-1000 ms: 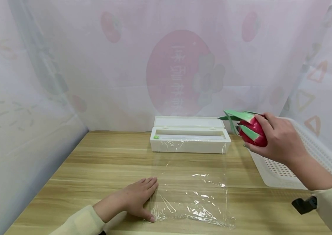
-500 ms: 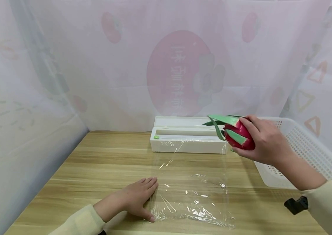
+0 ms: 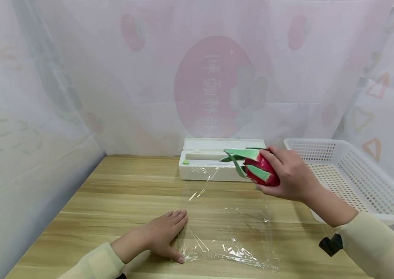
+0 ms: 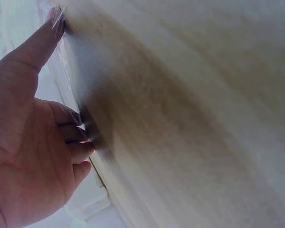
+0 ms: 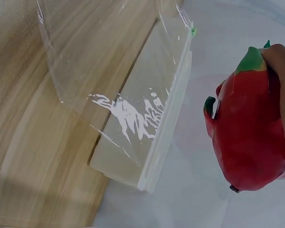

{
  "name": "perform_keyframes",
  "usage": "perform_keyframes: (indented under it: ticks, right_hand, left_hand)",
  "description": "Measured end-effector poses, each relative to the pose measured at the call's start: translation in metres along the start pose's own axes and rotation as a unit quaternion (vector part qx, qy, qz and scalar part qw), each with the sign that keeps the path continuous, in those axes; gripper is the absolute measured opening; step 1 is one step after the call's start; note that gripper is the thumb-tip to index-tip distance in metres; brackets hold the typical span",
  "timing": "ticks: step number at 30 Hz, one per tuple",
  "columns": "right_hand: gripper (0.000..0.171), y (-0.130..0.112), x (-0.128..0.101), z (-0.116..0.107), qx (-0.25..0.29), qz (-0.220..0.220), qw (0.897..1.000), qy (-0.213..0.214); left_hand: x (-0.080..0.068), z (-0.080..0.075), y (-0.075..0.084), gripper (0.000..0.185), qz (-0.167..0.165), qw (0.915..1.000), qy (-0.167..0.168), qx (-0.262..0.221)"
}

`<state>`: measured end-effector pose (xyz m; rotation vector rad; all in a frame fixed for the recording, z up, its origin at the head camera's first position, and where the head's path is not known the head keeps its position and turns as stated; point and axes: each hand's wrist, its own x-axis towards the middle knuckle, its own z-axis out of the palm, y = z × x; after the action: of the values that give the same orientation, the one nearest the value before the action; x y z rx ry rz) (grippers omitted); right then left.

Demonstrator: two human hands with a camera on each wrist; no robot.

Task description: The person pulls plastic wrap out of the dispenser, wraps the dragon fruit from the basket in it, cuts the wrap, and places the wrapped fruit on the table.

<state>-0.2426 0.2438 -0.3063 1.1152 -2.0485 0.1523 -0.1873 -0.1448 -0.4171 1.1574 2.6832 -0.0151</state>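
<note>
My right hand grips a red dragon fruit with green leaf tips, held above the table just in front of a white cling film box. In the right wrist view the dragon fruit fills the right side, fingers wrapped over its far edge. A sheet of clear cling film stretches from the box toward the front of the table. My left hand lies with straight fingers on the film's left edge. The left wrist view shows the left hand's palm, fingertips and thumb touching the film edge and tabletop.
A white perforated basket stands on the right, under and beside my right forearm. The box's lid is raised at the back, and a small green slider sits on its left end. Printed cloth walls enclose the wooden table.
My right hand has carried the dragon fruit leftward and slightly down, from over the basket's near-left side to before the box's right half. The left hand has stayed in place on the film.
</note>
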Motion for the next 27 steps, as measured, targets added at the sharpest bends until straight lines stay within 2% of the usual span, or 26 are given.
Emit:
perform_keyframes:
  ticks: [20,27]
  right_hand:
    - [0.083,-0.040,0.005,0.057,0.023,-0.043,0.998,-0.039]
    - [0.086,-0.051,0.006,0.075,0.051,-0.054,0.995,-0.062]
  left_hand:
    - [0.000,0.001,-0.001,0.113,-0.002,0.9999,0.000,-0.012]
    - [0.000,0.001,0.000,0.114,-0.005,0.9999,-0.001,-0.013]
